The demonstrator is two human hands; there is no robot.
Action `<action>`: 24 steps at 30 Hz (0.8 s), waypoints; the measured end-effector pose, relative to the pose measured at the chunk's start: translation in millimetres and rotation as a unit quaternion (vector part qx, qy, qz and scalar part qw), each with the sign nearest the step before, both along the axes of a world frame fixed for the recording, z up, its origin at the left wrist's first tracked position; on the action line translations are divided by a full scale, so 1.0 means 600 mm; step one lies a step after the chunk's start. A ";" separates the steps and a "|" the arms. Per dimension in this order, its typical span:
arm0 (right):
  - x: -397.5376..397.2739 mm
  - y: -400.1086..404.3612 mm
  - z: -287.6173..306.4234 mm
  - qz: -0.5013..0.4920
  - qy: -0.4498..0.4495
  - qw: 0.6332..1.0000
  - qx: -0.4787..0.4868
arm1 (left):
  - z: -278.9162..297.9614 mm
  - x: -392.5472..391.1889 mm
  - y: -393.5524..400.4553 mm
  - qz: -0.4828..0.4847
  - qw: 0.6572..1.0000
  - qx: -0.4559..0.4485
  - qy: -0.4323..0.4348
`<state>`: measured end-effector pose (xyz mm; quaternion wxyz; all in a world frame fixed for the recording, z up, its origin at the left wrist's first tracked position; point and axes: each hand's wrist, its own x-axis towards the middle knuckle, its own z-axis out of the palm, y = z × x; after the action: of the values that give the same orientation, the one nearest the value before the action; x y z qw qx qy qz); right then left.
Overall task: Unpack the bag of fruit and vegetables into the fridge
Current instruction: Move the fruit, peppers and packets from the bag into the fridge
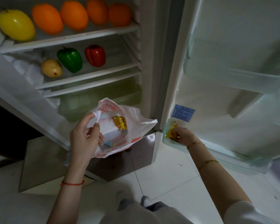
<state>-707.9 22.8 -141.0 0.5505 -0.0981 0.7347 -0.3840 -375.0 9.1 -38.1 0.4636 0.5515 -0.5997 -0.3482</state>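
While the left hand [85,135] pinches the rim of the plastic bag [120,125] and holds its mouth open in front of the fridge [145,50], the right hand [183,136] reaches into the lowest door bin [166,138], fingers curled round a yellow wrapped packet [172,130].

Handling, judged: bag is thin film, limp, very light, crinkly; it keeps no shape of its own, so best held at the rim or handle loop, as now. Packets look small, light, glossy, probably slippery; a fingertip pinch at a twisted wrapper end should hold.

Bag contents visible: one more yellow packet [120,125] against the far wall, and a small blue wrapped piece [107,143] near the left fingers. Bag is white with orange-red print.

Shelves: top holds a smooth yellow fruit [15,25] and four matte oranges [74,14] in a row. Below sit a green pepper [69,59], a red pepper [95,55], both glossy and lobed, and a yellowish potato-like piece [51,68]. Door bin is clear, rigid plastic.
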 end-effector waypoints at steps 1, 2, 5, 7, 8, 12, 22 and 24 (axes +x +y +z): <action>0.001 -0.001 0.001 0.008 -0.002 1.000 0.002 | 0.000 0.000 0.001 0.003 1.000 0.003 0.004; 0.002 -0.002 0.002 0.010 -0.006 1.000 0.003 | 0.000 0.001 0.002 0.004 1.000 0.004 0.007; -0.004 -0.002 -0.003 -0.003 -0.025 1.000 0.001 | -0.003 0.006 0.002 0.008 1.000 0.008 0.009; -0.009 0.000 -0.006 -0.016 -0.037 0.999 -0.002 | -0.004 0.007 0.001 0.006 1.000 0.013 0.008; -0.011 0.003 -0.003 -0.023 -0.038 0.999 -0.002 | -0.003 0.006 0.001 0.004 1.000 0.014 0.008; -0.019 0.016 0.007 -0.028 -0.010 1.000 -0.009 | 0.001 0.001 0.001 0.005 1.000 0.011 0.013; -0.030 0.013 0.024 0.149 0.227 0.962 0.011 | 0.000 0.002 0.005 0.028 0.999 -0.002 0.021; -0.012 0.016 0.053 0.162 0.225 0.960 -0.047 | -0.001 0.004 0.006 0.027 0.999 -0.006 0.021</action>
<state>-715.3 32.4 -109.0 0.4210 -0.3255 0.7949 -0.2915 -372.7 12.8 -38.4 0.4888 0.5574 -0.5770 -0.3429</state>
